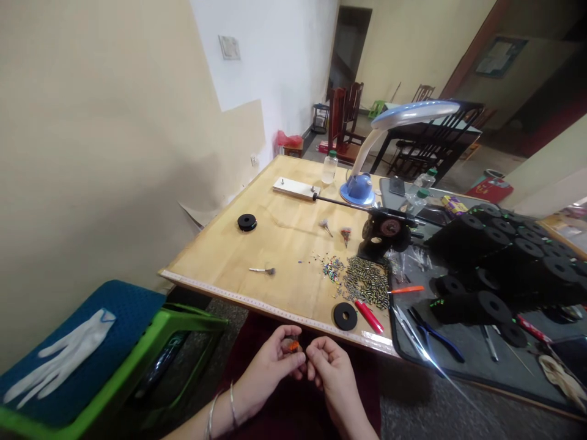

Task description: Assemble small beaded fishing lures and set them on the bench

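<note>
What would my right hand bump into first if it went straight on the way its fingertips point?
Probably your left hand, which holds a small orange thing. Your right hand's fingertips are very close to it, but whether they already touch is hard to tell.

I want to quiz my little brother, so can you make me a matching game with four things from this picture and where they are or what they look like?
Things:
1. Small orange thing
2. White glove
3. Pliers
4. Desk lamp

Clues:
A. On the dark grey mat
B. Standing up, with a blue base
C. Held in the fingers of the left hand
D. Lying on a blue pad

Right pairs: 1-C, 2-D, 3-A, 4-B
</note>
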Available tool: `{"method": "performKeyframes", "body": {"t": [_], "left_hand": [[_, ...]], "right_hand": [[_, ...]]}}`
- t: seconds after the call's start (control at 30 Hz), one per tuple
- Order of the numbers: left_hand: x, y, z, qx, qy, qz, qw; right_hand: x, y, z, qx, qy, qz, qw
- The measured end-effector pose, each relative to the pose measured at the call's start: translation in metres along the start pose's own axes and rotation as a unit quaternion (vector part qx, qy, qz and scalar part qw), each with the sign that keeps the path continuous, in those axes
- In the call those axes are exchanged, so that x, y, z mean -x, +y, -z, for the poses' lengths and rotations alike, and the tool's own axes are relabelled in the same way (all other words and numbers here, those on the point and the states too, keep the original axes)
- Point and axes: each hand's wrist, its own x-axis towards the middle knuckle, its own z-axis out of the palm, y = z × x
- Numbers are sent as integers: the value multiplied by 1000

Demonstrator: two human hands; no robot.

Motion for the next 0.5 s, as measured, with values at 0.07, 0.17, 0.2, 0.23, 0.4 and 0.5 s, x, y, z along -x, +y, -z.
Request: {"method": "performKeyframes", "body": {"t": [0.07, 0.17, 0.2, 0.23, 0.4, 0.5], "left_hand": [[0, 0, 1, -18, -17, 11, 1000], [-2, -1, 2, -23, -15, 26, 999], [-2, -1, 3, -12, -6, 33, 999], [-2, -2, 4, 2, 3, 42, 999], [-3, -7, 8, 29, 19, 70, 997], [-3, -8, 8, 19, 22, 72, 997]], "right_hand": [[0, 1, 0, -3, -9, -9, 1000], [2, 3, 1, 14, -15, -24, 999], [2, 4, 1, 23, -17, -30, 999], [3, 5, 1, 31, -21, -35, 999], [8, 8, -1, 41, -62, -63, 995], [8, 9, -2, 25, -72, -77, 994]]}}
